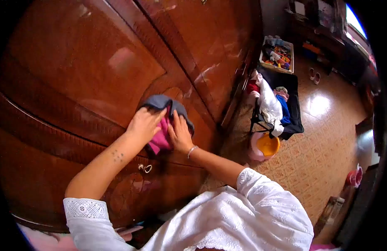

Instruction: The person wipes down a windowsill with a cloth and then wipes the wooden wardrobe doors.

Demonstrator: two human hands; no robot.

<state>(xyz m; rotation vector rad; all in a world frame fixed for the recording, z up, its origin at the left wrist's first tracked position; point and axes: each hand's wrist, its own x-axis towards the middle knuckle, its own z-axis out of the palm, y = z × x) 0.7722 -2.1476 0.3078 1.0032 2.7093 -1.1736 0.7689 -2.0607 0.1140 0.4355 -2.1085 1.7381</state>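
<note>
Both hands are on a bunched cloth, dark grey (158,101) on the outside with a bright pink part (161,140) showing between the hands. It is in front of a glossy reddish-brown wooden wardrobe (68,54). My left hand (146,124) grips its left side, index finger stretched toward the middle. On the right side, my right hand (181,136) holds the cloth with fingers pointing up along it. Whether the cloth touches the wood is hidden. What kind of garment or cloth it is, I cannot tell.
A metal ring handle (148,168) sits on the wardrobe below the hands. To the right stand a black-framed fabric bin (296,111) with clothes, a pink and yellow potty (260,152), and a crate (290,62) of toys. Shoes (315,76) lie on the patterned floor (310,167).
</note>
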